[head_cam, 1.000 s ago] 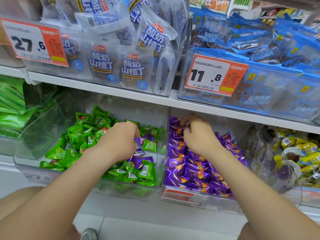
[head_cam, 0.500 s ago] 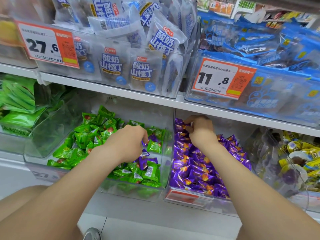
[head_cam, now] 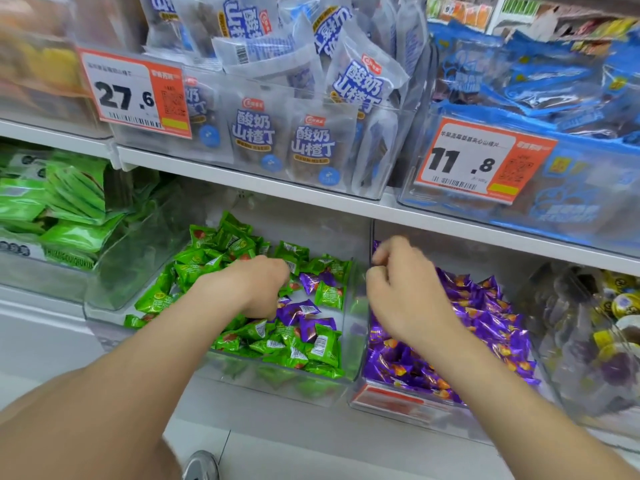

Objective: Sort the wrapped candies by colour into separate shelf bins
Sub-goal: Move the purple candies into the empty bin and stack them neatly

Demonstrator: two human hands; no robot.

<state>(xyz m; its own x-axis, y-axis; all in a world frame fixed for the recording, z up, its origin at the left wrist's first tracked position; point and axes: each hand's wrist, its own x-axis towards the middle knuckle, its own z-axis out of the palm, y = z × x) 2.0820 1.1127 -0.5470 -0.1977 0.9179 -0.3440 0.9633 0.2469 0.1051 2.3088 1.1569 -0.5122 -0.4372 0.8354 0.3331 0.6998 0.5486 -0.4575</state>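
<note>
Purple candies (head_cam: pixel 301 311) are glinting among green candies (head_cam: pixel 322 344), touching the left hand (head_cam: pixel 258 289). Its fingers are curling downward; I cannot tell whether they are grasping one.

Left hand (head_cam: pixel 258 285) rests among green candies (head_cam: pixel 194 271) — right hand (head_cam: pixel 398 282) curls over purple candies (head_cam: pixel 485 313).

Stray purple candies (head_cam: pixel 304 315) lie among green candies (head_cam: pixel 207 268).

The upper shelf (head_cam: pixel 311 199) overhangs the green bin (head_cam: pixel 263 382) and purple bin (head_cam: pixel 398 405), leaving a low gap above. Their clear side walls (head_cam: pixel 357 306) stand between the two piles.
</note>
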